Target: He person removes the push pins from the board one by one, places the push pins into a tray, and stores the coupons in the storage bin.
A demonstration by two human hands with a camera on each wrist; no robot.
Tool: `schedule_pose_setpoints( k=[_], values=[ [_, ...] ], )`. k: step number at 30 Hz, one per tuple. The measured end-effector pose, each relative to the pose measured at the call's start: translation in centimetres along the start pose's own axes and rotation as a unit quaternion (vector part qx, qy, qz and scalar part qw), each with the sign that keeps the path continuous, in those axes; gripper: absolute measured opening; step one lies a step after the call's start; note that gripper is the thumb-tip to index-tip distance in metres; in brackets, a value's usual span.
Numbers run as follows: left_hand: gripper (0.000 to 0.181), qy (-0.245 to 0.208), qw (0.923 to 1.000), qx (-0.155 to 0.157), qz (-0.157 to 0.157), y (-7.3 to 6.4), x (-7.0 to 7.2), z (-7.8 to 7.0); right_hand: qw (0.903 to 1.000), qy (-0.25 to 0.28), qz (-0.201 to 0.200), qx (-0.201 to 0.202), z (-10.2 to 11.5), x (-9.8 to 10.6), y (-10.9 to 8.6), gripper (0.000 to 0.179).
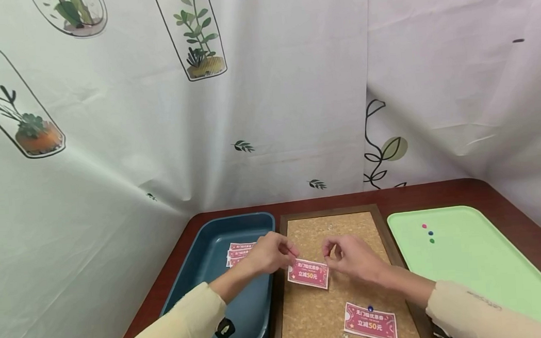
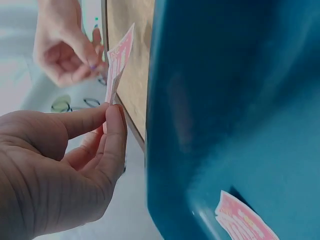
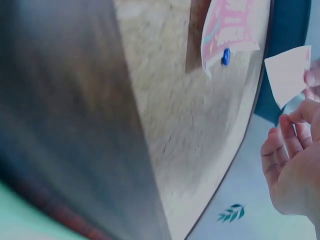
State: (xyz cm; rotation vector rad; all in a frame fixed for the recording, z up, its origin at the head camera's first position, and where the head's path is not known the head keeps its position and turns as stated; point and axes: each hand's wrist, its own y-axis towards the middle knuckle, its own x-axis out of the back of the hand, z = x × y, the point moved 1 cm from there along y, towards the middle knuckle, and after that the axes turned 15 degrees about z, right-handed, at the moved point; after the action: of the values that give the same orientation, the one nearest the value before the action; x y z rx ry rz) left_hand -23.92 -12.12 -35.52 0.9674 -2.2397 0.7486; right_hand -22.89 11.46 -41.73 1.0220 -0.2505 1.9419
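Observation:
My left hand (image 1: pixel 272 252) pinches a pink coupon (image 1: pixel 308 273) by one corner, holding it over the cork board (image 1: pixel 307 316). Close to the coupon's other side is my right hand (image 1: pixel 350 257), its thumb and fingers drawn together. In the left wrist view a tiny purple push pin (image 2: pixel 93 66) shows at the right hand's fingertips, though its shape is blurred. Lower on the board lies another pink coupon (image 1: pixel 370 325), fixed at its top edge by a blue push pin (image 1: pixel 370 308). The right wrist view shows the held coupon's pale back (image 3: pixel 289 75).
A dark blue tray (image 1: pixel 233 316) left of the board contains several coupons (image 1: pixel 239 251). To the right, a light green tray (image 1: pixel 480 259) bears a pink pin (image 1: pixel 424 226), a blue pin (image 1: pixel 430 233) and a green pin (image 1: pixel 432 241). A printed curtain (image 1: pixel 285 111) hangs behind the table.

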Motion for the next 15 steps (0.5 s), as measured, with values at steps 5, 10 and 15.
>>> schedule_pose_setpoints(
  k=[5,10,15],
  values=[
    [0.004,-0.008,0.9997,0.016,-0.018,-0.7,1.5,1.3,0.9997,-0.017,-0.016,-0.011,-0.6,1.7,-1.1,0.022],
    [0.006,-0.013,0.9979,0.035,-0.053,-1.6,2.8,2.8,0.9982,-0.020,-0.048,-0.030,-1.5,4.0,-2.7,0.022],
    [0.006,-0.014,0.9942,0.056,-0.091,-2.6,3.9,4.5,0.9965,-0.019,-0.045,-0.067,-2.7,5.6,-4.5,0.021]
  ],
)
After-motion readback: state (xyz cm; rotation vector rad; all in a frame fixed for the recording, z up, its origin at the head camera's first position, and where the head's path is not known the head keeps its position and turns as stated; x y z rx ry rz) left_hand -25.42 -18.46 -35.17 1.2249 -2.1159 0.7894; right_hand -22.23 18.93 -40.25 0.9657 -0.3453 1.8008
